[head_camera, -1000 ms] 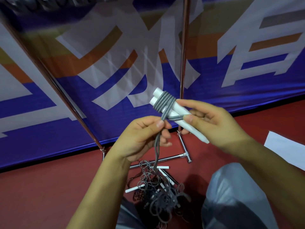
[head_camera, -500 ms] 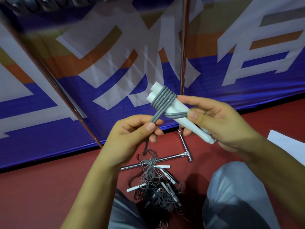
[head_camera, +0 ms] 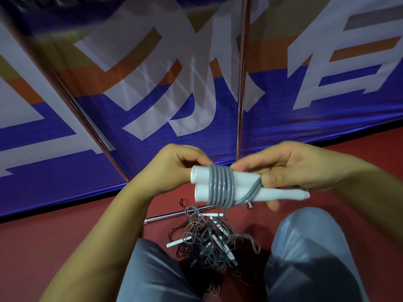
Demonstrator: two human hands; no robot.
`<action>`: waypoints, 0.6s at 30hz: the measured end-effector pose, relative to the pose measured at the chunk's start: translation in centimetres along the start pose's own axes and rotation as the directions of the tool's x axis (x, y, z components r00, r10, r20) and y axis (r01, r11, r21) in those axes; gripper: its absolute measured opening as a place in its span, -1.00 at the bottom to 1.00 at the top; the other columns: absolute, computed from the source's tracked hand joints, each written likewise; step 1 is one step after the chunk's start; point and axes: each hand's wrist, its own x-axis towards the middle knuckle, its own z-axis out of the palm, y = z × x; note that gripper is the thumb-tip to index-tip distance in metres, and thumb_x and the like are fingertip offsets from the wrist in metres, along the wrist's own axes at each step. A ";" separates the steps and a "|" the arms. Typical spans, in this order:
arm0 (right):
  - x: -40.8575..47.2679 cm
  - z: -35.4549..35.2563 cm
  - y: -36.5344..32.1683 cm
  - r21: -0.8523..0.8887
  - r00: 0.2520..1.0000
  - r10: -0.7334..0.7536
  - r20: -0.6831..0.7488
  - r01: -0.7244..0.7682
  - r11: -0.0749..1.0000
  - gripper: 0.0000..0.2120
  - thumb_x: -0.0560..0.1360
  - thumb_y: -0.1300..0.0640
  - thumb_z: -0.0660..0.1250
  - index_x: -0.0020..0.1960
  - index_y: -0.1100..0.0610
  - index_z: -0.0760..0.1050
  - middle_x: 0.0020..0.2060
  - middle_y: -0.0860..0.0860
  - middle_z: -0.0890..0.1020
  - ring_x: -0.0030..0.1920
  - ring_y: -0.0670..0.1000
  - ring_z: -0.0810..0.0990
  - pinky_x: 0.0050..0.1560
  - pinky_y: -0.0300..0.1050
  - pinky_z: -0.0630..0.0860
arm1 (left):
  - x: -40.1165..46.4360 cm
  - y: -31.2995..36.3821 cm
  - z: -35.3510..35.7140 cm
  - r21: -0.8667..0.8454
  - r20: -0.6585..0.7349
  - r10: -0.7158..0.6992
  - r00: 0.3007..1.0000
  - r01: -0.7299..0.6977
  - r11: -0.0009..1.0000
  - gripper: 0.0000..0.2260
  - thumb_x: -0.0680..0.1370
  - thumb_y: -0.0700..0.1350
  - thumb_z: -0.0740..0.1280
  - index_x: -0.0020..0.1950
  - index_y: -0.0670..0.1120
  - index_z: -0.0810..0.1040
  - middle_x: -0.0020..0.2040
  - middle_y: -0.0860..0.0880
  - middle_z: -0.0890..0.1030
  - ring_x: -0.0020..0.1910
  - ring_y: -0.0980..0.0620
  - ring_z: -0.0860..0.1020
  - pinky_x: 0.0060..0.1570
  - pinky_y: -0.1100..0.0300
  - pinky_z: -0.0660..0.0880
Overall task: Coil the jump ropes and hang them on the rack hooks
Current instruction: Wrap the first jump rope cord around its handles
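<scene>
Right hand [head_camera: 290, 168] pinches the pair of white plastic jump-rope handles [head_camera: 244, 188], long axis lying nine-to-three, butt ends toward nine. Left hand [head_camera: 172, 168] curls at those butts beside the grey cord wraps [head_camera: 221, 187]; whether it grips the cord, I can't tell. Loose cord trails toward six into the tangled grey rope pile [head_camera: 207, 245] on the floor.

Sports hall — red court floor [head_camera: 54, 247], big banner [head_camera: 305, 118].

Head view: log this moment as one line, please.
stage: coiling | right hand: grips white handles | left hand: behind grey cord wraps | tangled ropes: on floor | hung: not visible
</scene>
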 end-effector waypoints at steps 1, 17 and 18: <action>0.0 0.1 0.0 -0.023 0.999 0.030 0.030 -0.029 0.999 -0.56 0.42 -0.07 0.40 0.30 -0.09 0.49 0.00 -0.02 0.69 -0.24 -0.04 0.68 -0.19 -0.17 0.61 | 0.1 0.0 -0.1 0.026 0.014 0.005 1.000 -0.006 1.000 -0.89 0.32 -0.18 0.53 -0.18 -0.05 0.70 -0.17 0.06 0.67 -0.19 0.15 0.64 -0.14 0.32 0.53; 1.0 0.5 0.3 -0.139 0.960 0.278 -0.029 -0.280 0.950 -0.69 0.51 0.21 0.32 0.22 -0.03 0.53 -0.14 0.15 0.67 -0.27 -0.02 0.67 -0.25 -0.23 0.57 | -0.5 2.3 0.5 0.609 -0.169 0.381 0.909 -0.207 0.765 -0.93 0.37 -0.15 0.44 -0.24 -0.12 0.59 -0.27 0.02 0.57 -0.29 0.13 0.52 -0.28 0.17 0.51; 1.0 0.6 0.4 -0.142 0.957 0.284 -0.054 -0.289 0.947 -0.70 0.52 0.21 0.32 0.20 -0.05 0.54 -0.14 0.17 0.68 -0.26 -0.01 0.68 -0.22 -0.18 0.59 | -0.7 2.4 0.7 0.644 -0.163 0.407 0.899 -0.215 0.734 -0.94 0.37 -0.18 0.44 -0.24 -0.13 0.58 -0.28 0.01 0.57 -0.31 0.07 0.52 -0.31 0.10 0.51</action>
